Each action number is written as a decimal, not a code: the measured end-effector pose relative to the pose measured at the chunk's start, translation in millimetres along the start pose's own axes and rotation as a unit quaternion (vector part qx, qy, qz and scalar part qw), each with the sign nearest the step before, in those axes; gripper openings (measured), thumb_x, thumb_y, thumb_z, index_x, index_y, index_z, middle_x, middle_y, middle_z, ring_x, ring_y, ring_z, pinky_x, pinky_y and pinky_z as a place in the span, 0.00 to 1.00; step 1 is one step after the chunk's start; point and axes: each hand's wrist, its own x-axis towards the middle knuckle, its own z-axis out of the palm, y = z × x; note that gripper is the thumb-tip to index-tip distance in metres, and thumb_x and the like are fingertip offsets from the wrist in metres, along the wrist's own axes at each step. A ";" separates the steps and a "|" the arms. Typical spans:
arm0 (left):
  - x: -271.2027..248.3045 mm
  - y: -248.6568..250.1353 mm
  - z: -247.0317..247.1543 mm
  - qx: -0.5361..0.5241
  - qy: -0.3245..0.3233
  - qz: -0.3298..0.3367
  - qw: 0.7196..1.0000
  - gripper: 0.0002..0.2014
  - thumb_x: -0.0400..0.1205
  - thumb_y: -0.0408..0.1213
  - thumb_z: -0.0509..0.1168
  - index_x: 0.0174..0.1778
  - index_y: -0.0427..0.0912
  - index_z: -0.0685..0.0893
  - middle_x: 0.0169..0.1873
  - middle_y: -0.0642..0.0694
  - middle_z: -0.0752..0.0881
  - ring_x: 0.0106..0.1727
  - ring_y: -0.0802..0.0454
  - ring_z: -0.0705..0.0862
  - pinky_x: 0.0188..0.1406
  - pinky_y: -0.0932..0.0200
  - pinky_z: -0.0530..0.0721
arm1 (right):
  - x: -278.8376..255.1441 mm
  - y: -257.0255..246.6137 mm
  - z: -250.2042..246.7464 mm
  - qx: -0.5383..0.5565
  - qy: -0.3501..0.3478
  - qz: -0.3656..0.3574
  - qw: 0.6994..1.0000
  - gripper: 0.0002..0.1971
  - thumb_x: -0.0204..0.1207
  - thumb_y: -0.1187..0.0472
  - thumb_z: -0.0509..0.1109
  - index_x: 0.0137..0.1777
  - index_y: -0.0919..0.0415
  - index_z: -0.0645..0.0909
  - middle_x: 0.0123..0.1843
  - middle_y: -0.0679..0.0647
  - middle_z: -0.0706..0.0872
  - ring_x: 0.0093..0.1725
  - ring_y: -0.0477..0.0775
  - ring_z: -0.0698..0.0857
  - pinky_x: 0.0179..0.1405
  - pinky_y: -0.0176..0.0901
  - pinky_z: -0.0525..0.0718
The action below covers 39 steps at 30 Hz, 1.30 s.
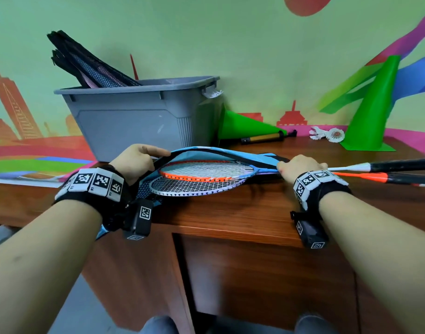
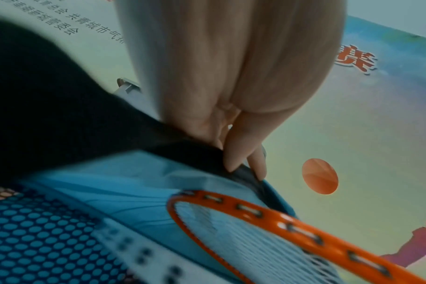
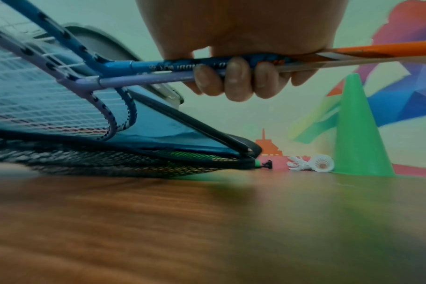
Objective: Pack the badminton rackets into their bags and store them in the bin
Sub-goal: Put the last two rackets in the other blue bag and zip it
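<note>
A blue racket bag (image 1: 230, 154) lies open on the wooden table (image 1: 230, 208). Two rackets sit with their heads inside its mouth: an orange-framed one (image 1: 206, 171) above a pale purple one (image 1: 197, 188). My left hand (image 1: 136, 160) pinches the bag's upper flap (image 2: 207, 157) and lifts it. My right hand (image 1: 300, 168) grips both racket shafts (image 3: 163, 71) together just past the heads; the handles (image 1: 399, 169) stick out to the right. The grey bin (image 1: 139, 114) stands behind the bag, with dark bagged rackets (image 1: 86, 61) leaning out of it.
A green cone (image 1: 250, 127) lies on its side next to the bin, with a small pump (image 1: 264, 138) beside it. Another green cone (image 1: 373, 104) stands at the right, with white shuttlecocks (image 1: 329, 135) close by. The table's front edge is near my wrists.
</note>
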 end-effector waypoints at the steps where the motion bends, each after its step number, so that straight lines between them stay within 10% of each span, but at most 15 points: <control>1: -1.0 1.7 2.5 -0.013 -0.009 0.000 1.000 0.28 0.74 0.10 0.46 0.46 0.42 0.86 0.43 0.37 0.87 0.30 0.44 0.86 0.23 0.63 0.85 | -1.4 -2.8 1.1 -0.004 0.001 -0.009 1.000 0.19 0.77 0.48 0.54 0.30 0.59 0.74 0.31 0.54 0.79 0.32 0.53 0.74 0.52 0.52 0.63; 6: -1.5 8.9 17.8 -0.016 -0.012 0.031 0.999 0.28 0.71 0.09 0.45 0.45 0.38 0.85 0.36 0.44 0.88 0.25 0.59 0.87 0.23 0.70 0.82 | -10.9 -24.3 5.3 -0.042 -0.018 -0.069 0.997 0.20 0.81 0.47 0.49 0.36 0.59 0.74 0.33 0.53 0.76 0.38 0.55 0.76 0.62 0.56 0.65; 11: 4.3 9.7 24.9 -0.124 -0.034 0.023 0.991 0.22 0.76 0.09 0.50 0.45 0.35 0.84 0.47 0.38 0.84 0.41 0.55 0.91 0.46 0.63 0.88 | -23.8 -43.8 10.2 -0.080 -0.019 -0.125 0.989 0.29 0.81 0.38 0.43 0.41 0.56 0.79 0.33 0.52 0.77 0.41 0.57 0.78 0.55 0.56 0.65; 17: 5.1 -2.6 14.8 0.230 0.023 0.060 0.971 0.11 0.80 0.35 0.67 0.57 0.41 0.87 0.52 0.47 0.87 0.54 0.51 0.84 0.60 0.63 0.75 | -20.3 -41.5 7.5 -0.066 -0.025 -0.103 0.992 0.29 0.81 0.38 0.44 0.32 0.56 0.74 0.33 0.53 0.78 0.41 0.57 0.78 0.61 0.56 0.66; 21: -1.3 -24.0 -12.7 0.410 0.027 0.023 0.911 0.15 0.79 0.51 0.66 0.54 0.46 0.89 0.51 0.46 0.89 0.53 0.47 0.85 0.55 0.58 0.80 | -15.5 -27.8 8.2 -0.052 -0.031 -0.058 0.996 0.24 0.82 0.42 0.45 0.37 0.56 0.73 0.34 0.54 0.77 0.43 0.57 0.78 0.59 0.56 0.66; 25: -9.8 -38.0 -19.9 0.458 0.020 0.046 0.887 0.13 0.80 0.43 0.65 0.58 0.47 0.87 0.51 0.42 0.89 0.52 0.42 0.84 0.50 0.56 0.80 | -11.1 -23.6 9.8 -0.056 -0.036 -0.045 0.997 0.21 0.83 0.44 0.47 0.42 0.55 0.74 0.34 0.54 0.75 0.47 0.58 0.80 0.58 0.54 0.65; 32: -15.8 -38.9 -18.1 0.323 0.155 0.130 0.924 0.11 0.84 0.37 0.61 0.40 0.36 0.83 0.34 0.37 0.83 0.43 0.37 0.82 0.38 0.57 0.68 | -12.8 -25.3 11.8 -0.061 -0.004 -0.066 0.996 0.33 0.79 0.33 0.43 0.40 0.58 0.78 0.33 0.54 0.78 0.43 0.58 0.78 0.62 0.55 0.65; 39: -11.6 10.4 -4.4 0.260 0.116 0.153 0.946 0.15 0.85 0.39 0.59 0.39 0.31 0.81 0.28 0.42 0.75 0.32 0.47 0.72 0.30 0.56 0.68 | -22.2 -41.4 2.5 -0.047 0.063 -0.161 0.984 0.40 0.76 0.29 0.38 0.42 0.57 0.84 0.40 0.56 0.82 0.51 0.59 0.82 0.57 0.54 0.67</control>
